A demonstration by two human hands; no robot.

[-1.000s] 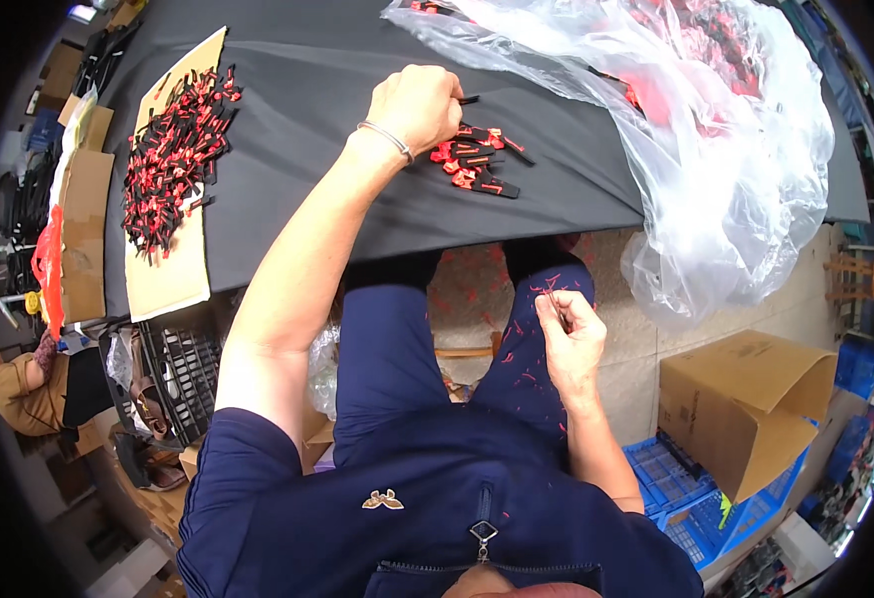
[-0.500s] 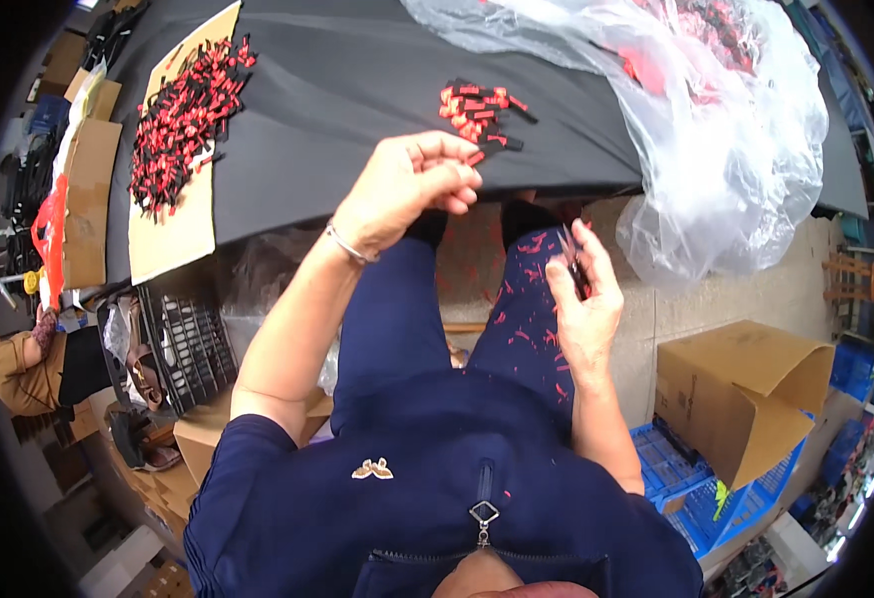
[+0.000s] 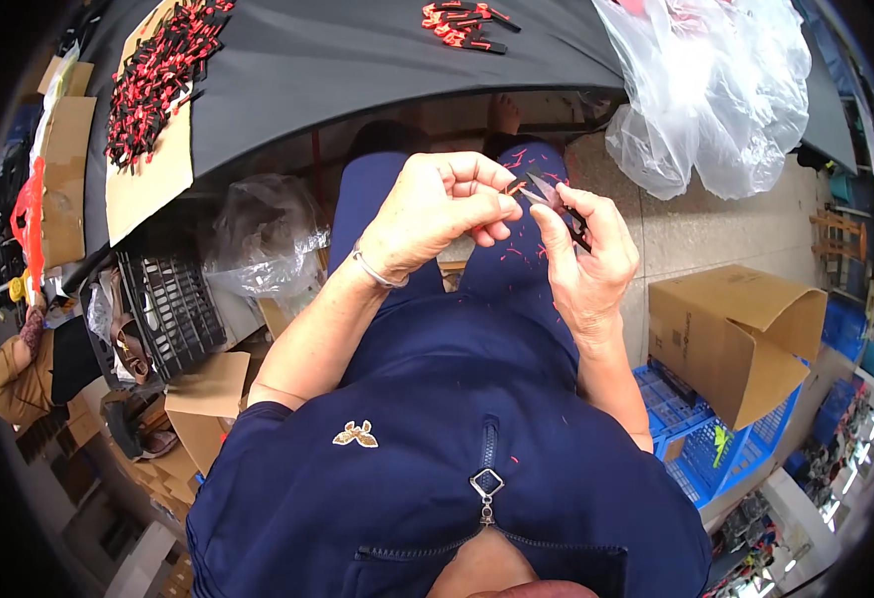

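My left hand (image 3: 430, 211), with a bangle at its wrist, pinches a small black-and-red piece (image 3: 517, 185) between thumb and fingers above my lap. Closed round a pair of small thread snips (image 3: 545, 192), my right hand (image 3: 593, 261) brings their pointed blades up against the piece. Whether the blades are parted is hard to make out. Red scraps (image 3: 509, 252) are scattered over my dark blue trouser leg. On the black-covered table (image 3: 317, 70) ahead lies a small heap of similar black-and-red pieces (image 3: 464, 27).
A larger heap of these pieces (image 3: 158, 95) covers a cardboard sheet (image 3: 153, 199) at the table's left. Clear plastic bags (image 3: 701, 90) hang over its right edge. A cardboard box (image 3: 711, 334) sits on a blue crate (image 3: 746, 453); a black crate (image 3: 168, 309) stands left. Another person (image 3: 13, 369) is far left.
My right hand has brought the snips up and left to the piece in my left hand. The left hand has shifted slightly right and down. The view has tilted toward my body.
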